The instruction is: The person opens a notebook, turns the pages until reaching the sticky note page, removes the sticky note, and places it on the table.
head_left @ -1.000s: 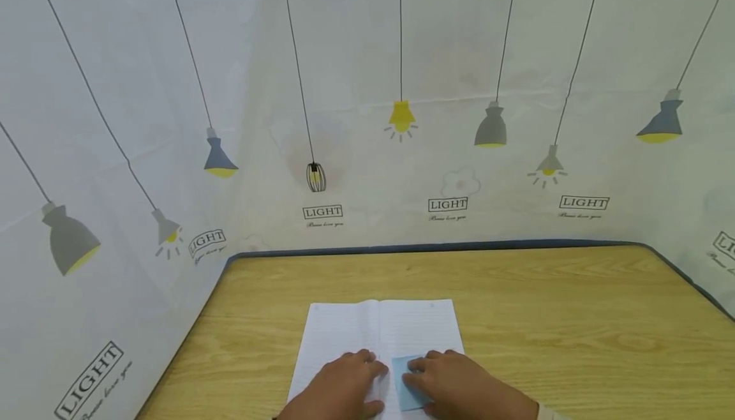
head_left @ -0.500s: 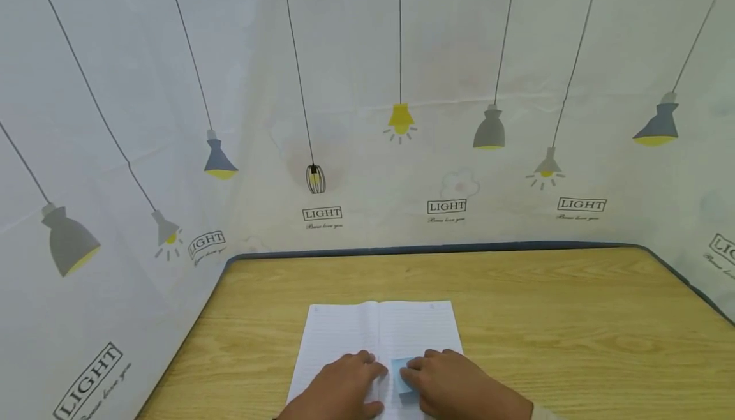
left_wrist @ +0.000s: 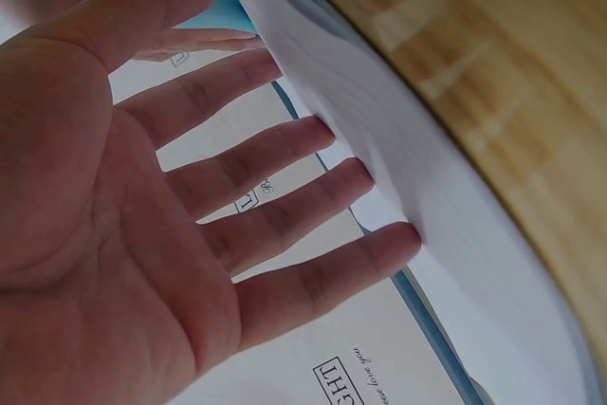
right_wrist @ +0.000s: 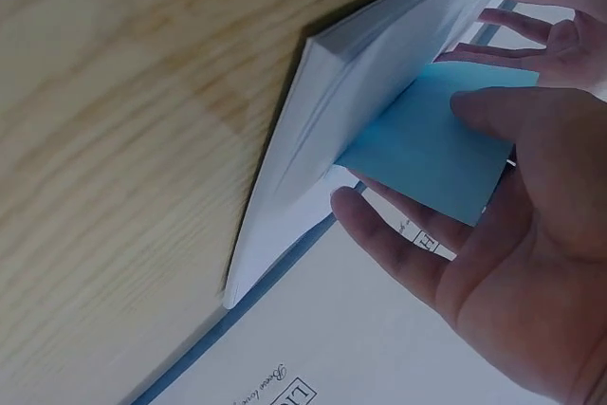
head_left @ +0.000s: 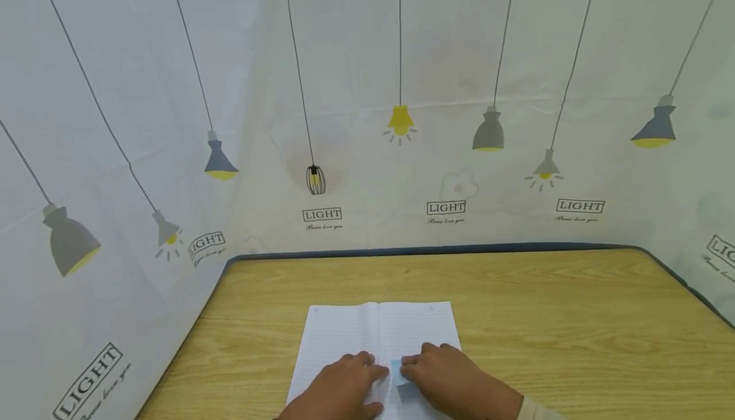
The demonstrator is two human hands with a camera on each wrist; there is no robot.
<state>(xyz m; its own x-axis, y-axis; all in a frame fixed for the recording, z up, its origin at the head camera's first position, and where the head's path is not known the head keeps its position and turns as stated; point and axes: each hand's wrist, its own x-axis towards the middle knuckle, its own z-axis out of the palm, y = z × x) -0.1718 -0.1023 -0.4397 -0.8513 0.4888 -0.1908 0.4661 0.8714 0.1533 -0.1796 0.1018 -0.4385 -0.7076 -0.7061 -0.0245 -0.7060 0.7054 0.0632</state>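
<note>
An open notebook [head_left: 339,325] with lined white pages lies on the wooden table. On its left page my left hand [head_left: 343,383] rests, fingertips touching the paper; the left wrist view shows these fingers [left_wrist: 318,282] spread and nearly straight. A light blue sticky note [right_wrist: 441,139] is on the right page near the fold. My right hand [head_left: 450,375] pinches it, thumb on one face and fingers behind, as the right wrist view shows. One side of the note stands up from the page, while the other side meets the paper. In the head view the hand covers most of the note.
The wooden table [head_left: 545,318] extends around the notebook, with a dark blue edge at the back. Behind and beside it hangs a white cloth [head_left: 367,56] printed with lamps and the word LIGHT.
The right hand has moved slightly left and toward the fold, bringing the note's near side up, so less of its blue face shows. The left hand has stayed in place.
</note>
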